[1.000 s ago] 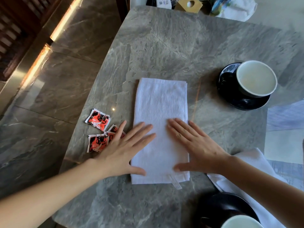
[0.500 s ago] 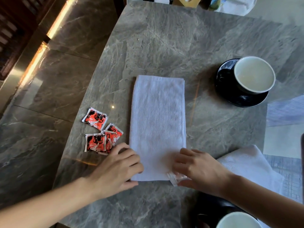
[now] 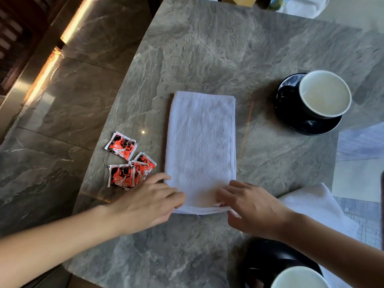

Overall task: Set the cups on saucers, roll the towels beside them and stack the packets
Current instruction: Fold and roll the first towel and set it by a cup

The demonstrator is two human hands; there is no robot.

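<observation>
Widest passage: bare table (image 3: 207, 48) from 10 to 1 o'clock of flat towel (image 3: 200, 142). At 8 to 9 o'clock packets (image 3: 128, 163), just beside it. At 2 o'clock far cup (image 3: 325, 93) on saucer (image 3: 307, 125), bare strip between. At 4 o'clock second towel (image 3: 315, 206), at 5 near cup (image 3: 299, 277). At 6 o'clock left hand (image 3: 145, 202) and right hand (image 3: 253, 206) grip flat towel's edge, closing that side

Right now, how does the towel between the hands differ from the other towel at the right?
The middle towel lies flat, folded into a long rectangle; the right towel lies loose, partly hidden under the right arm. The left hand and right hand grip the middle towel's near edge; nothing holds the right towel. Both are white.
</observation>
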